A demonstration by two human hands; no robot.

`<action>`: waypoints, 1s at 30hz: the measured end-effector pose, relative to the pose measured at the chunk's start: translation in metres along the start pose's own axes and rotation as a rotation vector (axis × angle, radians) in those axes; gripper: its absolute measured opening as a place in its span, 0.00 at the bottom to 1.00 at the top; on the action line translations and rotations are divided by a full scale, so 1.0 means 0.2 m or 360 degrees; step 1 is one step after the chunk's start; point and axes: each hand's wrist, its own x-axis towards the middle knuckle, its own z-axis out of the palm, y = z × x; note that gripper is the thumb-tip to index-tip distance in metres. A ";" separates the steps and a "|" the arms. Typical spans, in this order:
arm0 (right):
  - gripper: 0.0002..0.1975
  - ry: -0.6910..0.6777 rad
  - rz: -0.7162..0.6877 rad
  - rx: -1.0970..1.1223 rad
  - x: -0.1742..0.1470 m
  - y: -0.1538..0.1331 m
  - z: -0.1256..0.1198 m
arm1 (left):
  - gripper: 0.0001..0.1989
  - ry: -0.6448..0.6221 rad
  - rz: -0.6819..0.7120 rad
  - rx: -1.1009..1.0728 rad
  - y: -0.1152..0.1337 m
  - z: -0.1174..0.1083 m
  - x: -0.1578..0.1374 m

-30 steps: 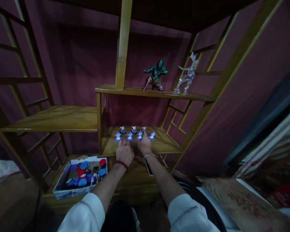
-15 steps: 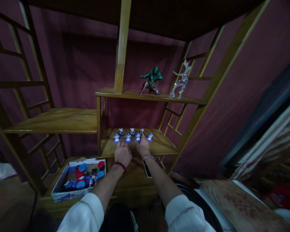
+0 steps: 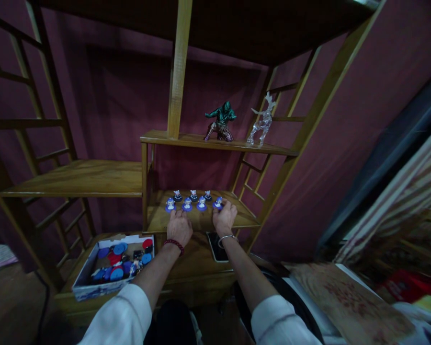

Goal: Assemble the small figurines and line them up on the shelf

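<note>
Several small figurines on purple bases stand in a front row on the lower shelf (image 3: 197,221), among them a left-end figurine (image 3: 170,204). Behind them are 3 figurines with black bases, including a middle dark-based figurine (image 3: 193,195). My right hand (image 3: 225,219) has its thumb and fingers around the base of the rightmost purple-based figurine (image 3: 218,203), which stays on the shelf. Just in front of the two left purple-based figurines, my left hand (image 3: 180,228) rests at the shelf's front edge, fingers forward and apart, holding nothing.
A box (image 3: 79,290) of loose blue, red and purple pieces sits at lower left. A phone (image 3: 215,250) lies below my right wrist. Overhead, the upper shelf (image 3: 190,140) carries a green-hooded figure (image 3: 222,120) and a clear deer figurine (image 3: 261,122). A wooden post (image 3: 273,201) bounds the right.
My right hand has moved right, from the third purple-based figurine to the rightmost one. My left hand remains at the shelf edge. The view has shifted slightly, uncovering more of the phone.
</note>
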 end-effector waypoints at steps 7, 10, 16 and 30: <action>0.18 0.0019 -0.0261 -0.0053 0.09 -0.06 -0.05 | 0.11 0.0008 -0.0007 -0.0008 0.00 0.00 0.00; 0.15 -0.0078 -0.0468 -0.0016 0.16 -0.12 -0.06 | 0.11 0.0006 0.0013 -0.0005 0.00 0.00 -0.01; 0.13 -0.0521 -0.0683 -0.0114 0.32 -0.28 -0.03 | 0.10 -0.0016 0.0031 0.0003 0.00 0.01 -0.01; 0.16 -0.1291 -0.0991 -0.0624 0.51 -0.50 0.14 | 0.11 -0.0041 -0.0023 -0.0106 0.01 -0.01 -0.01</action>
